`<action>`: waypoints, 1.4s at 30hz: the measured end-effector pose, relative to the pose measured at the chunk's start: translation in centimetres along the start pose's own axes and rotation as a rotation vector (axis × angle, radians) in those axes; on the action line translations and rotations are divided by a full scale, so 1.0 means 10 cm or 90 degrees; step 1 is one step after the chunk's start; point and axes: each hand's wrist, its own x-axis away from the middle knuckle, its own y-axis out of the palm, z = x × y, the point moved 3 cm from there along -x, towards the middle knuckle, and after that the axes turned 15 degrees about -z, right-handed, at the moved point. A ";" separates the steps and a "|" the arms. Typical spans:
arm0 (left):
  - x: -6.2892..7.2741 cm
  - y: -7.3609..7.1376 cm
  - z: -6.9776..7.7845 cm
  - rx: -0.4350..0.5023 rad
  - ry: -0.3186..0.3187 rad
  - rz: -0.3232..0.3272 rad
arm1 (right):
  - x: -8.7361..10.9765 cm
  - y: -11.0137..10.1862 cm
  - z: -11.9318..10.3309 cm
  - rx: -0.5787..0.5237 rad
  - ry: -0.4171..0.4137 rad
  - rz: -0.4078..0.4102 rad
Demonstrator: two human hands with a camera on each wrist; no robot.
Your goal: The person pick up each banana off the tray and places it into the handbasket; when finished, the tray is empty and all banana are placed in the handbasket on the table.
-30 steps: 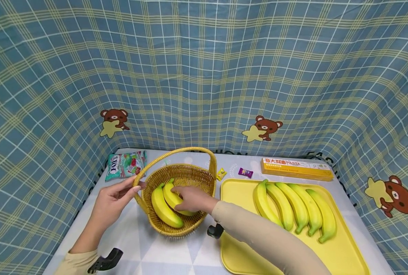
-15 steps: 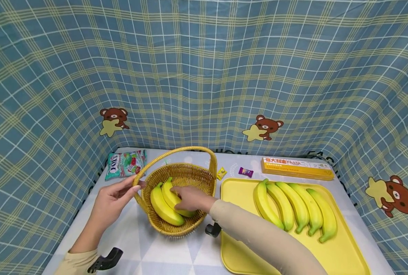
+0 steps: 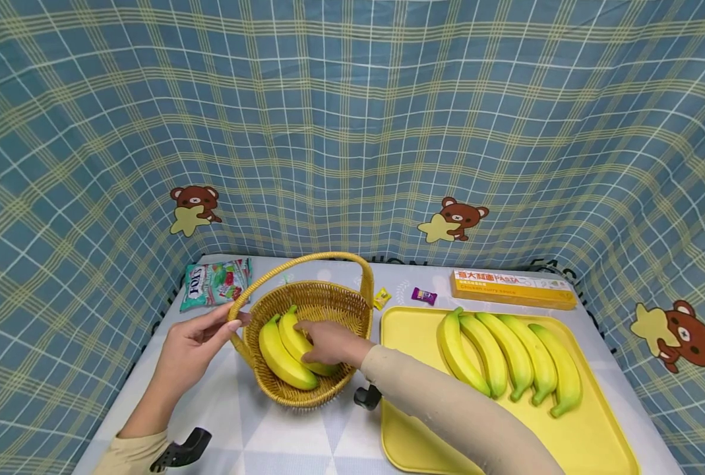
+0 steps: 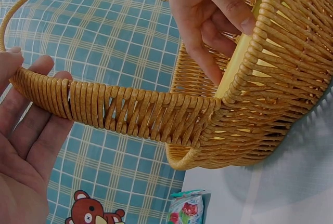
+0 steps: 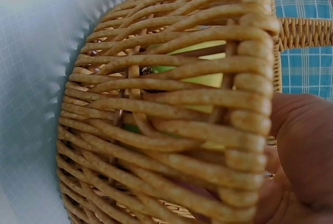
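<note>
A wicker basket (image 3: 322, 392) with a tall arched handle stands on the left half of the table, and two bananas lie side by side in it. At the handle's left side, my left hand (image 3: 188, 353) pinches it between thumb and fingers; the left wrist view shows the fingers (image 4: 39, 135) under the woven band. My right hand (image 3: 331, 343) reaches inside the basket and grips the right-hand banana (image 3: 293, 336) from above. Against that one lies the left banana (image 3: 281, 356). In the right wrist view the basket's weave (image 5: 171, 109) hides most of the fruit.
Right of the basket, a yellow tray (image 3: 411, 435) bears several bananas (image 3: 509, 356) in a row, beneath the right forearm. Along the back are a candy bag (image 3: 215, 284), a yellow sweet (image 3: 382, 299), a purple sweet (image 3: 425, 295) and a pasta box (image 3: 512, 289). A checked curtain (image 3: 352, 132) surrounds the table.
Both bananas in the basket have shifted very slightly left and away, with the right hand still on one. The left hand keeps its hold on the handle.
</note>
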 end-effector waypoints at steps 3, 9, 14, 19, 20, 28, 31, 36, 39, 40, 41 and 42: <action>0.00 0.00 0.00 0.002 0.000 -0.001 | 0.00 0.00 0.01 -0.003 -0.002 -0.001; 0.00 0.01 0.01 -0.001 -0.008 0.000 | 0.01 -0.01 0.02 -0.007 -0.013 0.000; 0.01 0.00 0.00 -0.005 -0.012 0.000 | 0.03 -0.01 0.02 -0.018 -0.020 0.005; 0.01 0.00 -0.01 -0.001 -0.010 0.000 | 0.09 -0.02 0.03 -0.014 -0.038 0.024; 0.01 0.00 -0.01 -0.002 -0.009 0.000 | 0.10 -0.02 0.03 -0.013 -0.041 0.029; 0.02 0.01 -0.02 -0.002 -0.004 0.001 | 0.29 0.00 0.01 0.022 -0.042 0.083; 0.02 0.02 -0.02 -0.003 -0.002 0.003 | 0.38 0.01 0.03 0.017 -0.056 0.105; 0.03 0.02 -0.02 -0.004 -0.001 0.005 | 0.54 0.03 0.06 -0.005 -0.088 0.147; 0.03 0.02 -0.03 -0.005 -0.001 0.007 | 0.65 0.02 0.07 -0.018 -0.094 0.163; 0.03 0.02 -0.03 -0.006 -0.001 0.007 | 0.69 0.01 0.07 -0.023 -0.093 0.165; 0.03 0.02 -0.03 -0.006 -0.001 0.008 | 0.73 0.01 0.08 -0.032 -0.094 0.167; 0.03 0.02 -0.03 -0.007 -0.001 0.008 | 0.77 0.01 0.09 -0.042 -0.098 0.169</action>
